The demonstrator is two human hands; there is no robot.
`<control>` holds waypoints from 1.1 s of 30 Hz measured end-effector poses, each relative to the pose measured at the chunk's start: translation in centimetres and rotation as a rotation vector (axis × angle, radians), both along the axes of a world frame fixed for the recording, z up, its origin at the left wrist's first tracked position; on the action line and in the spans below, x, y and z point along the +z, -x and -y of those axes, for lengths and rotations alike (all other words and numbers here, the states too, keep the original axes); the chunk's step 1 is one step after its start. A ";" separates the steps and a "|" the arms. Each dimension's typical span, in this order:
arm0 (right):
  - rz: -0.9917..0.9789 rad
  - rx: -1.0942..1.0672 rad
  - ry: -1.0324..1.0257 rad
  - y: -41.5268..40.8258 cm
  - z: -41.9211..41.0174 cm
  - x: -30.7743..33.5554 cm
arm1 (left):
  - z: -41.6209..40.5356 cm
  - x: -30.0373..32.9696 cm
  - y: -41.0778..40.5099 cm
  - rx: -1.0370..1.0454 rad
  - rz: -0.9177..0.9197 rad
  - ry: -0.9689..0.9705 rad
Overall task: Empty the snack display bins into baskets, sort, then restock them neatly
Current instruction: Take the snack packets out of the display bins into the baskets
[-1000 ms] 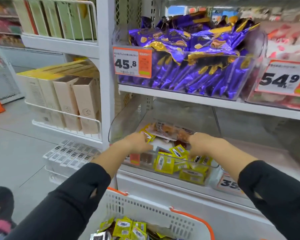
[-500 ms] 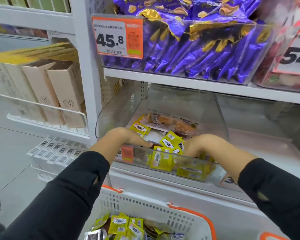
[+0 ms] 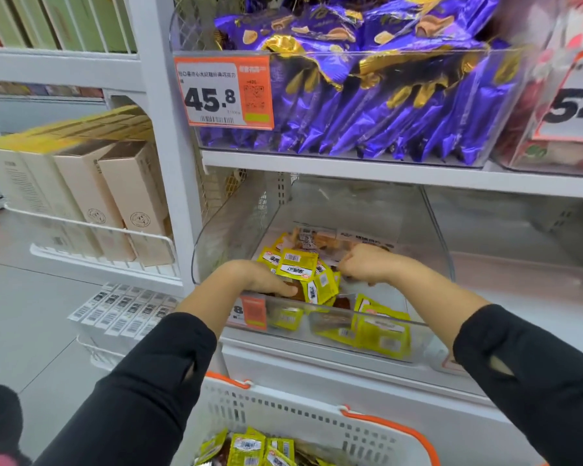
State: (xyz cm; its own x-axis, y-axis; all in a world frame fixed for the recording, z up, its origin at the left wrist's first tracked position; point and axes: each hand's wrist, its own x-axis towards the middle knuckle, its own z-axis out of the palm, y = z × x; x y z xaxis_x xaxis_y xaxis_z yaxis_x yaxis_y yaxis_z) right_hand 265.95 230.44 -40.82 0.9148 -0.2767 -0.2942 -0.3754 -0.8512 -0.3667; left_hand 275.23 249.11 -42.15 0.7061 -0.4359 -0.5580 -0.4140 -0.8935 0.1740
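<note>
A clear display bin [image 3: 236, 230] on the lower shelf holds small yellow snack packets [image 3: 298, 269] and a few larger pale packets at the back. Both my hands reach into it. My left hand [image 3: 249, 277] cups a bunch of yellow packets from the left, thumb under them. My right hand [image 3: 366, 264] grips the same bunch from the right, fingers curled. More yellow packets [image 3: 381, 326] lie against the bin's front wall. Below me stands a white basket with orange handles [image 3: 317, 422], with yellow packets [image 3: 249, 449] in it.
The shelf above carries a bin of purple snack bags [image 3: 367, 105] with a 45.8 price tag [image 3: 223, 92]. A bin of red-and-white packets [image 3: 559, 95] sits to its right. Beige boxes [image 3: 115, 196] fill the left rack. The neighbouring lower bin [image 3: 519, 247] looks bare.
Both hands have closed in on the yellow packets and bunched them up higher in the bin. The view has moved closer and tilted down.
</note>
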 end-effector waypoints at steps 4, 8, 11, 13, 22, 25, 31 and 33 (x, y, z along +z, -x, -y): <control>0.124 0.044 -0.180 -0.9 -0.1 -0.7 | 0.1 -0.5 -0.3 0.056 0.055 0.005; -0.076 0.181 -0.204 -1.3 -1.4 -2.1 | 0.3 -0.6 0.1 0.100 0.032 -0.010; -0.100 0.208 -0.080 -1.0 -1.2 -2.4 | 0.2 -0.2 0.1 0.068 0.031 0.008; -0.061 0.184 -0.090 -0.8 -1.0 -2.3 | 0.0 0.1 0.2 0.039 0.001 0.053; -0.098 0.100 -0.225 -0.7 -1.1 -2.0 | -0.5 0.8 0.8 0.242 -0.104 0.423; -0.084 0.139 -0.218 -0.6 -1.1 -2.0 | -0.2 0.9 0.9 0.072 -0.100 0.247; -0.138 0.168 -0.216 -0.3 -1.3 -1.5 | -0.6 1.3 1.3 0.011 -0.027 0.185; -0.157 0.148 -0.212 -0.4 -1.2 -1.5 | -0.5 1.4 1.6 0.013 -0.065 0.194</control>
State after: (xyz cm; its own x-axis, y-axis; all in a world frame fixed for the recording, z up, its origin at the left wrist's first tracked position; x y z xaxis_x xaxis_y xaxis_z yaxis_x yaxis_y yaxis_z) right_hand 266.40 231.69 -42.33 0.8795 -0.0614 -0.4719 -0.3194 -0.8113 -0.4897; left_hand 273.64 249.60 -40.71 0.6776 -0.5307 -0.5091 -0.3850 -0.8458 0.3693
